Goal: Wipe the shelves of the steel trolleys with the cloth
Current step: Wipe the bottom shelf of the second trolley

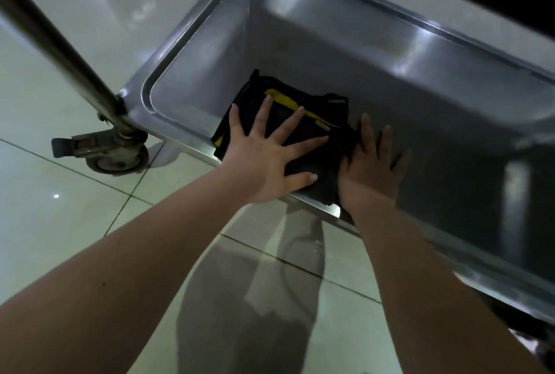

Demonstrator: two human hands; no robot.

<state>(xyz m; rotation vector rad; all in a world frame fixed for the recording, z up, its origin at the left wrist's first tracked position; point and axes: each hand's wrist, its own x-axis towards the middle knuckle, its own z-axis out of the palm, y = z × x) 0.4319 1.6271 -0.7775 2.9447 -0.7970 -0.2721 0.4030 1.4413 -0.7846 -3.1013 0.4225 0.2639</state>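
A folded black cloth with yellow trim (315, 109) lies on the bottom shelf of a steel trolley (300, 43), near its front left part. My left hand (270, 154) presses flat on the cloth with fingers spread wide. My right hand (372, 163) lies flat at the cloth's right edge, fingers apart, partly on the cloth and partly on the steel. Both wrists cross the shelf's front rim (318, 207). The shelf has a raised lip all around and rounded corners.
The trolley's upright post (57, 43) rises at the left, above a castor wheel with a brake tab (111, 151). Pale glossy floor tiles (75, 223) lie below and in front. A dark area fills the top right corner.
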